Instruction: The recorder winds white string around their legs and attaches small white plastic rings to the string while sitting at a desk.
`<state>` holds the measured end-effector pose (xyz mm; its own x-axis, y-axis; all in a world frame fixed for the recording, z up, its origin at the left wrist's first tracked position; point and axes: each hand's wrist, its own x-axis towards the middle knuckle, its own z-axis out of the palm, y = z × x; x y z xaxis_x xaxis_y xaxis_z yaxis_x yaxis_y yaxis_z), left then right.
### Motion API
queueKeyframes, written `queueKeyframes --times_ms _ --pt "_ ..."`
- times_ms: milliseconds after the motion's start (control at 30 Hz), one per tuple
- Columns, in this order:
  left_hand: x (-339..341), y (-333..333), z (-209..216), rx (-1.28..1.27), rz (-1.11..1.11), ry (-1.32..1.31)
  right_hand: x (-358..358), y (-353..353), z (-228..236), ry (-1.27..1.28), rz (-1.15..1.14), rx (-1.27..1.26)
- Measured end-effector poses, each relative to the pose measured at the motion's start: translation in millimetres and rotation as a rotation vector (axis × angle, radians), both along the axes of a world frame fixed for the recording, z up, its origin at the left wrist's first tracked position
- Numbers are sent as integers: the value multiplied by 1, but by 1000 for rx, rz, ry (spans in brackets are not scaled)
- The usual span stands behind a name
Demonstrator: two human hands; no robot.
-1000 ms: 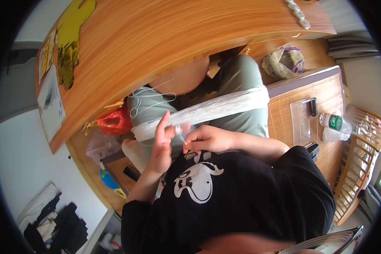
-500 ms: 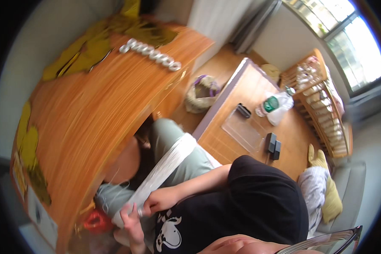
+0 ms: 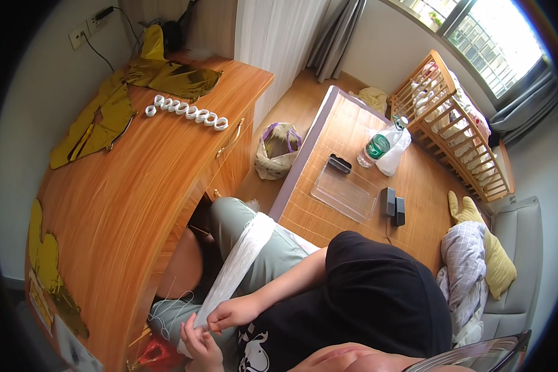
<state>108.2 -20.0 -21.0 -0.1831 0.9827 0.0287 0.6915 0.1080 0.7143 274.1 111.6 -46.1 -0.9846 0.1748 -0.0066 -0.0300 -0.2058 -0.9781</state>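
A long hank of white thread (image 3: 239,257) stretches over my bent legs, from the knee near the desk down to my lap. At its lower end my right hand (image 3: 231,312) is closed in a pinch on the thread. Just beside it my left hand (image 3: 203,348) curls its fingers round the same end, close to the right fingertips. What lies between the fingertips is too small to make out. Loose white strands (image 3: 175,310) trail over my other leg, left of the hank.
On the wooden desk (image 3: 130,204) are a row of several small white rolls (image 3: 192,112) and crumpled gold foil (image 3: 99,121). A low table (image 3: 297,214) holds a bottle (image 3: 374,149), a clear tray (image 3: 344,197) and black devices (image 3: 393,206). A bag (image 3: 278,152) stands between them. A red object (image 3: 158,353) lies below the desk edge.
The whole view has shifted with my head. My left fingers, more spread before, have drawn in toward my right hand. The hank stays across my legs.
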Motion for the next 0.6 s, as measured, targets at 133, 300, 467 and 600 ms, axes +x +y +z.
queueKeyframes --times_ms 133,300,467,600 --pt "32 7 2 201 266 -912 0 -4 -20 -119 123 117" --pt "-4 -5 -23 -123 -102 40 3 9 -17 -97 89 -174" --pt "24 11 -14 290 190 -269 2 1 -9 -97 31 -15" --pt "18 -5 -10 -46 213 -644 0 6 -12 -69 14 -122"
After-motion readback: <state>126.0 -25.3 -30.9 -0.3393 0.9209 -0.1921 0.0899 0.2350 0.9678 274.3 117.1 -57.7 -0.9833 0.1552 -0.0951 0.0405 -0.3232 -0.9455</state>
